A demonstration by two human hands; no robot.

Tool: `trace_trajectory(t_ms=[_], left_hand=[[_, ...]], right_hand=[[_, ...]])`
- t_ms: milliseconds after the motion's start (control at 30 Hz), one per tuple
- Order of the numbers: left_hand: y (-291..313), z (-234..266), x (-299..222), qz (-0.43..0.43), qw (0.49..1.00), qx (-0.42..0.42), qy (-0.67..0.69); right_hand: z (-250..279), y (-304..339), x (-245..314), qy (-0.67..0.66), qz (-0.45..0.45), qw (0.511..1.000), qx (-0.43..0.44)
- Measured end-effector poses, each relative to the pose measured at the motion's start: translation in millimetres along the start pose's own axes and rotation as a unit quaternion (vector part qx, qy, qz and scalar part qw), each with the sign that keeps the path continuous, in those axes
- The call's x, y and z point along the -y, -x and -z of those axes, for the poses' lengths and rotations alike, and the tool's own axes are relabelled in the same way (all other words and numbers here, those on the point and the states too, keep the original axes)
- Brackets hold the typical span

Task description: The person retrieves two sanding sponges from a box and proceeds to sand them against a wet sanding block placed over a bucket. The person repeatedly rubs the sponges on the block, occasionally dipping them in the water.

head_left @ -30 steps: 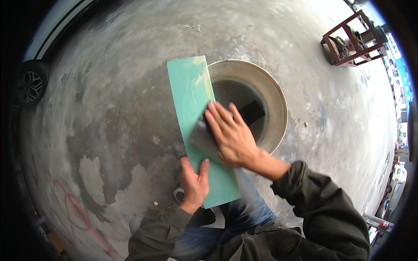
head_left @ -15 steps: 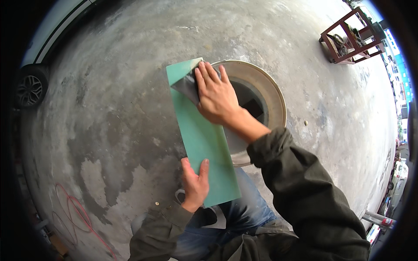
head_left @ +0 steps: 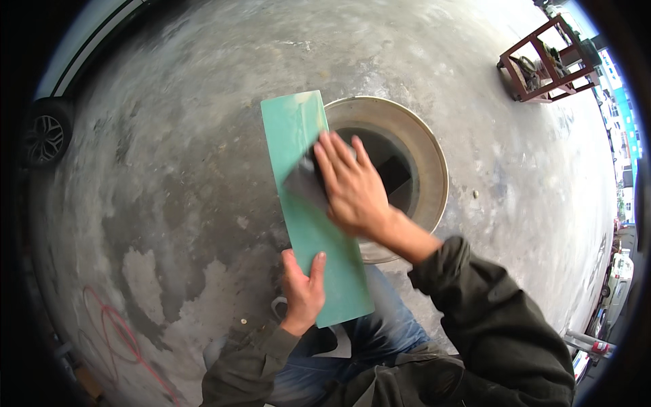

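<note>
Past the left side of the round basin (head_left: 434, 156) slants the green panel (head_left: 312, 227); it looks stiff, light, maybe slippery, so hold its edges; the left grip (head_left: 305, 295) is closed on its near left edge, the right grip (head_left: 356, 190) flat on a dark-grey sheet (head_left: 305, 183)

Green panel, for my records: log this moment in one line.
left hand: holding green panel near lower end | right hand: flat on dark sheet on panel | round basin: partly hidden by panel
</note>
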State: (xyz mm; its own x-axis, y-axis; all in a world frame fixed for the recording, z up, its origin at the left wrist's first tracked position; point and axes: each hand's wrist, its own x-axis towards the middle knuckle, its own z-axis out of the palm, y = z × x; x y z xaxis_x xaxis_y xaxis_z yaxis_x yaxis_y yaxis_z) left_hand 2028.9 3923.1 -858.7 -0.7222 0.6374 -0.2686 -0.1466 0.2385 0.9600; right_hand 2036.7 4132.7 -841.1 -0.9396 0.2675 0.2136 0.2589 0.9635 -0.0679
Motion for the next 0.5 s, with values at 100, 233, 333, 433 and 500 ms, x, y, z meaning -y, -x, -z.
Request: trace_trajectory(t_ms=[100,233,333,433,500], left_hand=[[-4,-15,-11,-0.004,1.000,0.028,-0.011],[-5,-5,5,-0.043,0.999,0.007,0.002],[-4,0,9,-0.047,0.999,-0.004,0.022],[-15,8,0,-0.039,0.999,0.021,0.013],[-29,24,-12,-0.012,0.999,0.035,-0.007]], right_hand=[[-2,-58,-46,0.030,-0.053,0.997,-0.054],[1,-27,-19,0.011,-0.031,0.999,-0.011],[22,47,-2,-0.068,0.020,0.996,0.055],[41,75,-40,-0.165,-0.016,0.986,0.036],[40,74,-59,-0.217,-0.152,0.963,0.052]])
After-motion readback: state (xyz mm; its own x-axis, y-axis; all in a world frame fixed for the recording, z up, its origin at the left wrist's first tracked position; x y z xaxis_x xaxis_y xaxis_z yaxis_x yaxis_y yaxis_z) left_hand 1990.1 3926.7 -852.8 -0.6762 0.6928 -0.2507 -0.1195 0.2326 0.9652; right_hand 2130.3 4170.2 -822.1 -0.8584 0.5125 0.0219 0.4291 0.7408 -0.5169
